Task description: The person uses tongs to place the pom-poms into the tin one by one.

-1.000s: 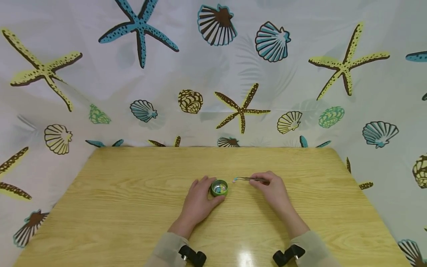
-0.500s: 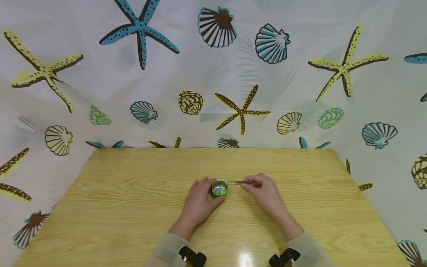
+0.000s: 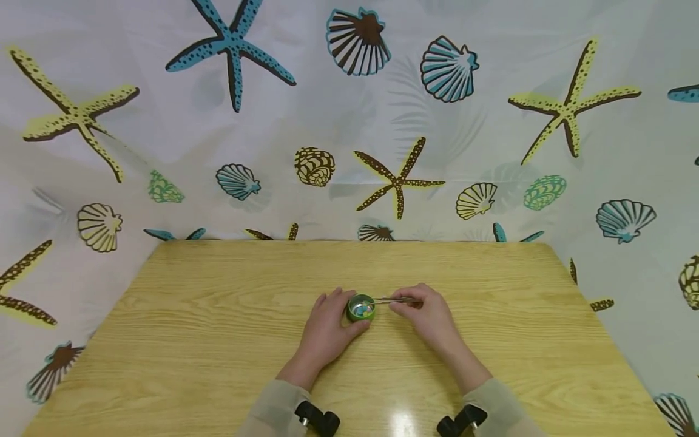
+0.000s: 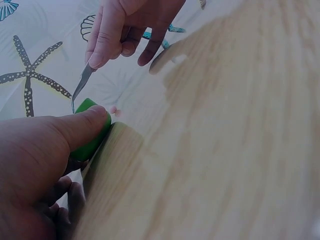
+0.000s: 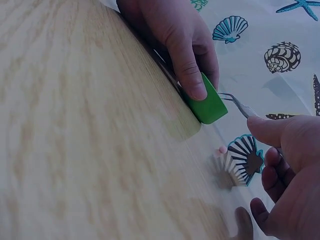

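My left hand [image 3: 326,331] holds a small round green cup [image 3: 360,318] on the table, thumb in front and fingers around the back. Inside the shiny silvery cup lie several small blue, yellow and pink beads [image 3: 363,311]. My right hand [image 3: 431,315] pinches slim metal tweezers [image 5: 243,107] between thumb and fingers. Their bent tips reach over the cup's right rim and stand apart in the right wrist view, with no bead showing between them. A small pink bead [image 5: 221,149] lies on the table just right of the cup.
The wood-grain table [image 3: 218,340] is glossy and reflects light near the front. Behind and beside it hangs a white cloth [image 3: 306,115] printed with starfish and shells. Each sleeve carries a black wrist mount [image 3: 317,419].
My right hand has moved left, bringing the tweezers from beside the cup to over its rim. The blue bead at their tips earlier no longer shows there. My left hand stays on the cup.
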### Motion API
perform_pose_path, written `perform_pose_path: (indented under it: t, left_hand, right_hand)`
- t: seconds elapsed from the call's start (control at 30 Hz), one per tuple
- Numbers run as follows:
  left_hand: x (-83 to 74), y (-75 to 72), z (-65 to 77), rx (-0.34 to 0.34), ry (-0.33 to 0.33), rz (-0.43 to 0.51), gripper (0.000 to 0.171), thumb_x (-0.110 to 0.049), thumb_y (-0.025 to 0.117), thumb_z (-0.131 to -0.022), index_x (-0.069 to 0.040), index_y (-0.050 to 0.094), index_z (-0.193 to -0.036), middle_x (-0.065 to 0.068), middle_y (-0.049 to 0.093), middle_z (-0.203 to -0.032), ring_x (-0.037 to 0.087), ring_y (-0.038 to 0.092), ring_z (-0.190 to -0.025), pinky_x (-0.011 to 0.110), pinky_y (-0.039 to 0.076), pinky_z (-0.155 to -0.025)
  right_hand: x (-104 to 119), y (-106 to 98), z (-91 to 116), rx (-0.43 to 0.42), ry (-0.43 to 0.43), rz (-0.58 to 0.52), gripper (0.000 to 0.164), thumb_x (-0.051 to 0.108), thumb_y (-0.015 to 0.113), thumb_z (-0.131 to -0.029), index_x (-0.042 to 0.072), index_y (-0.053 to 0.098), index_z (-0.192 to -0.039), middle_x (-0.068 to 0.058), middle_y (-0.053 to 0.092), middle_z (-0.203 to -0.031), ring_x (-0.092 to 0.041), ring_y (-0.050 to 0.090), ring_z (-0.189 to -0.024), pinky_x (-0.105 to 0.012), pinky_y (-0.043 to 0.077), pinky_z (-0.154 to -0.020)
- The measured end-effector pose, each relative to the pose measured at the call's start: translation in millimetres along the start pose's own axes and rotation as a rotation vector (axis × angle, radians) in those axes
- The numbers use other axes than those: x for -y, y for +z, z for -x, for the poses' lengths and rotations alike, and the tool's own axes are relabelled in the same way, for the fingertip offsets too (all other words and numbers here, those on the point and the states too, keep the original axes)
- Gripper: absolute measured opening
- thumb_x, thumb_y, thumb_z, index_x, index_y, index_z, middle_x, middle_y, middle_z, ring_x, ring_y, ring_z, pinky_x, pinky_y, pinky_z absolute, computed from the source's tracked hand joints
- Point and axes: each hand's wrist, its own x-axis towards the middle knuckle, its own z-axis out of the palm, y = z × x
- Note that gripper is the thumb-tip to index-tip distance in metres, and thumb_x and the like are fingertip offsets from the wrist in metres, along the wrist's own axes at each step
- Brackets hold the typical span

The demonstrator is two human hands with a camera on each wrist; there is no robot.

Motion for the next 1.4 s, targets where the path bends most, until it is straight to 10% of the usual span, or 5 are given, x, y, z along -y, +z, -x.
perform_pose_path:
  t: [1.4]
  left_hand:
    - [-1.4,0.8,0.0,0.002,-0.004,-0.004,0.067,-0.045,0.078,-0.088,-0.009,0.057,-0.141,0.008,0.059,-0.141,0.028,0.039,-0.144,0.043,0.016,-0.124]
  right_hand:
    - [-23.1,-22.2,-14.9,-0.042,0.071,0.022,0.016,0.027,0.08,-0.089,0.021,0.079,-0.104,-0.001,0.066,-0.106,-0.02,0.062,-0.094,-0.035,0.053,-0.081]
